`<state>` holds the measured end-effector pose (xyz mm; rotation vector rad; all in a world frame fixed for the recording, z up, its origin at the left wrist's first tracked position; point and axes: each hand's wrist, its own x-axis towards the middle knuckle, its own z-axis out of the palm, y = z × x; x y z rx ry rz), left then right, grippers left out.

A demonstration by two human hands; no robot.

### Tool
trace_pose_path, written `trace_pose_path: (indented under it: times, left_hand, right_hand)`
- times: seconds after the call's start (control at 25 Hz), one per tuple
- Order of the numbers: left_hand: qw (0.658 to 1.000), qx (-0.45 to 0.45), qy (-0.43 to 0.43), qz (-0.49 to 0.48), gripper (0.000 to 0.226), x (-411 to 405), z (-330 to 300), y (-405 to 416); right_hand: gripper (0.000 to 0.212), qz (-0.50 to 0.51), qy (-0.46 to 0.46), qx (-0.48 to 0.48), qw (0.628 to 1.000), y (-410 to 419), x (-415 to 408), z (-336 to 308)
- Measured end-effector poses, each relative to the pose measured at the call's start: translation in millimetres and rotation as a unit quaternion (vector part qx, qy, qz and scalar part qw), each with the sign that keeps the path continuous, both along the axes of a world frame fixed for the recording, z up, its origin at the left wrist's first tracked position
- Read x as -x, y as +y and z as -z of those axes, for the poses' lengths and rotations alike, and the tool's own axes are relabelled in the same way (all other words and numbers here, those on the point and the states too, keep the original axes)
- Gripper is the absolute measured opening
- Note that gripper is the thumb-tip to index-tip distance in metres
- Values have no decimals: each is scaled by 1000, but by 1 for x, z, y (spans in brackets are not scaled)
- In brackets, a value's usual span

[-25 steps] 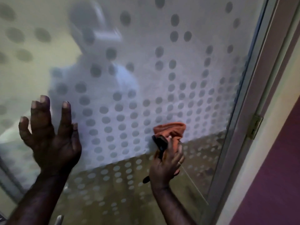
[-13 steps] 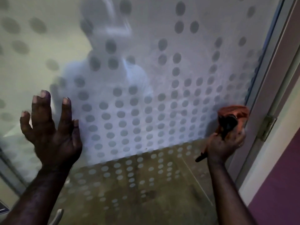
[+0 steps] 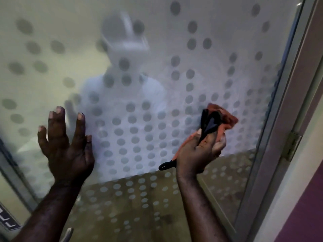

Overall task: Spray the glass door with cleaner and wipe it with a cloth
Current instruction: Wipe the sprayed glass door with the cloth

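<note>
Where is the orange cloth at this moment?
In the head view the orange cloth is right of centre, bunched in the right hand and pressed to the dotted glass door, near the hinge.

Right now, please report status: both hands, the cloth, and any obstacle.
Left hand open, flat on glass door. Right hand shut on orange cloth, pressed to the glass. No obstacle seen.

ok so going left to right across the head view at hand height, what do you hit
left hand spread open against the dotted glass door → right hand gripping the orange cloth → grey door frame → brass hinge → purple wall
</note>
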<state>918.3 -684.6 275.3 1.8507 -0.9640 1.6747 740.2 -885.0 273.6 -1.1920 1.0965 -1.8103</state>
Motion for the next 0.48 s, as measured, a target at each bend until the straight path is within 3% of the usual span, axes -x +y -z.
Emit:
trace_pose_path:
  times: [0.28, 0.48]
  left_hand:
    - [999, -6, 30, -15, 58, 19, 2, 7]
    - [999, -11, 30, -31, 59, 38, 17, 51]
  right_hand:
    - [73, -67, 101, 219, 968, 43, -21, -49]
    - [73, -161, 209, 380, 887, 111, -41, -74]
